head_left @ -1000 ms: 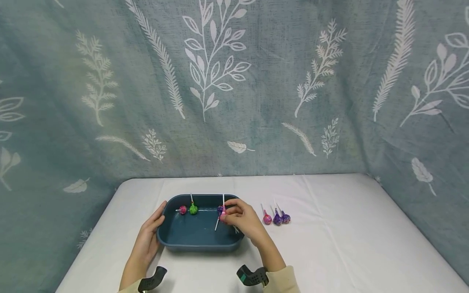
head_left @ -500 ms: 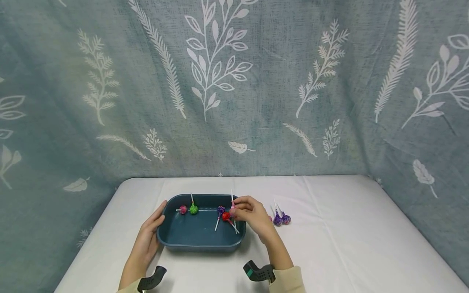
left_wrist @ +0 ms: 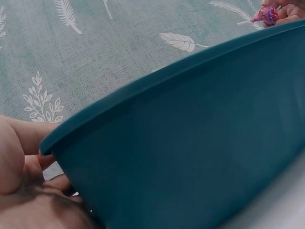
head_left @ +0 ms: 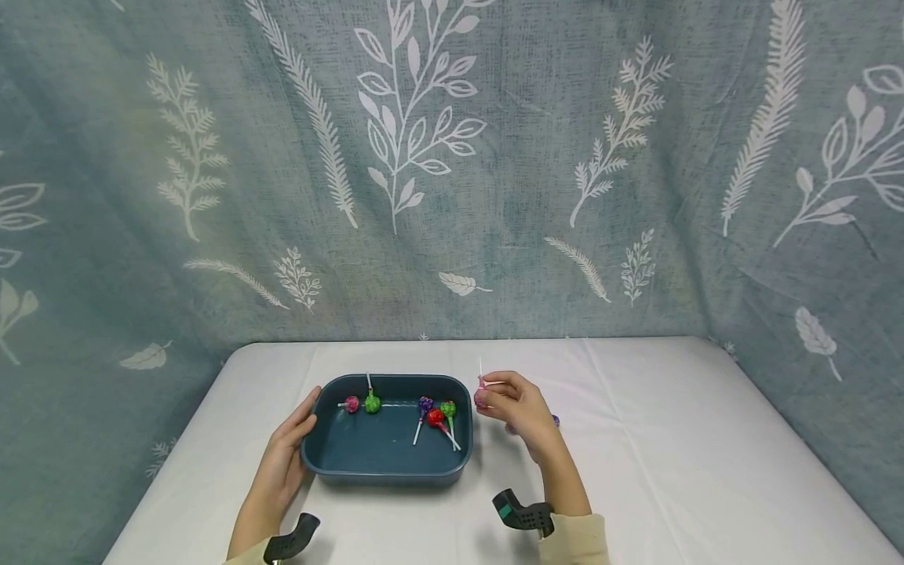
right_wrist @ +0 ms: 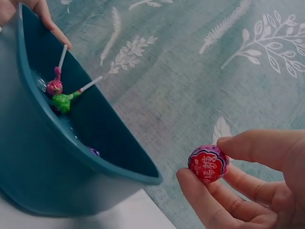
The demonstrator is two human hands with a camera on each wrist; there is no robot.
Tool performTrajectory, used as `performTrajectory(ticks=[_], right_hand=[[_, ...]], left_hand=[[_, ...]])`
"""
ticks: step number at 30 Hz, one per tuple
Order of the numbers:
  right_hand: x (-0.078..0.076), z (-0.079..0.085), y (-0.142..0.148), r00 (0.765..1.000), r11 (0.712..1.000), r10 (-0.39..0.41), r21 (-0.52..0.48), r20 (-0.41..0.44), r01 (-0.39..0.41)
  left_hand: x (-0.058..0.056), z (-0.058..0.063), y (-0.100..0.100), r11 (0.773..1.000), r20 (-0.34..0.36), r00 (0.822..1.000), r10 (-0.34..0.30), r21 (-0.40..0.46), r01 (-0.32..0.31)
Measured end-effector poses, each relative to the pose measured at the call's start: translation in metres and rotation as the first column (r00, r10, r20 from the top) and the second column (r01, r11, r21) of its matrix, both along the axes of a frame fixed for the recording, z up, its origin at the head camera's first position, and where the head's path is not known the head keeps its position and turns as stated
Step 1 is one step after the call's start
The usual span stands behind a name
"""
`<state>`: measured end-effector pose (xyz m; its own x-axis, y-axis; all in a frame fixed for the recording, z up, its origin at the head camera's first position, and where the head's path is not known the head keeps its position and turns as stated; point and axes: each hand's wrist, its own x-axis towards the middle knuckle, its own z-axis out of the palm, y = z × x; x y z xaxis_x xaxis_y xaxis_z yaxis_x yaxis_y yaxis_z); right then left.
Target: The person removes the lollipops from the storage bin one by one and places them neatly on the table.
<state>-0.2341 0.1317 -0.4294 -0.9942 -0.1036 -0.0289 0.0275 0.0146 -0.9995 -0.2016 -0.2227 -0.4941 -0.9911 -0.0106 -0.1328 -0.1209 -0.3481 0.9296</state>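
A pink lollipop [head_left: 481, 396] is pinched between the thumb and fingers of my right hand [head_left: 519, 408], just outside the right end of a dark teal plastic bin [head_left: 384, 476]. Its wrapped head [right_wrist: 208, 163] faces the right wrist camera. My left hand [head_left: 286, 447] rests against the bin's left end, fingers extended along the outer wall by the rim. Inside the bin at left lie a pink lollipop [head_left: 351, 404] and a green one [head_left: 372, 402]. Toward the right are a purple lollipop [head_left: 425, 406], a red one [head_left: 435, 417] and another green one [head_left: 448, 410].
Behind my right hand, bits of a purple lollipop [head_left: 555, 421] and a pink lollipop [head_left: 510, 428] show on the white-covered table [head_left: 678, 439]; the hand hides the others. A leaf-patterned green curtain [head_left: 523, 157] hangs along the table's back edge.
My right hand has moved rightward out of the bin with the pink lollipop, uncovering the red and green ones and covering most of those on the table. My left hand stays put.
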Motion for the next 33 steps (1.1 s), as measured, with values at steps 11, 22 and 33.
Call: performTrajectory(ticks=[11,22,33], right_hand=[[-0.004,-0.002,0.024,1.000,0.999,-0.022,-0.032,-0.022,0.021],[-0.002,-0.006,0.062,0.994,0.994,-0.112,-0.017,0.003,0.112],[-0.001,-0.015,0.091,0.964,0.963,-0.261,0.085,0.054,0.256]], left_hand=[[-0.001,-0.001,0.000,1.000,0.005,1.000,0.002,0.007,-0.002],[-0.001,0.001,-0.002,1.000,0.001,1.000,-0.002,-0.002,0.002],[-0.003,-0.001,-0.002,1.000,-0.013,1.000,-0.010,-0.019,0.010]])
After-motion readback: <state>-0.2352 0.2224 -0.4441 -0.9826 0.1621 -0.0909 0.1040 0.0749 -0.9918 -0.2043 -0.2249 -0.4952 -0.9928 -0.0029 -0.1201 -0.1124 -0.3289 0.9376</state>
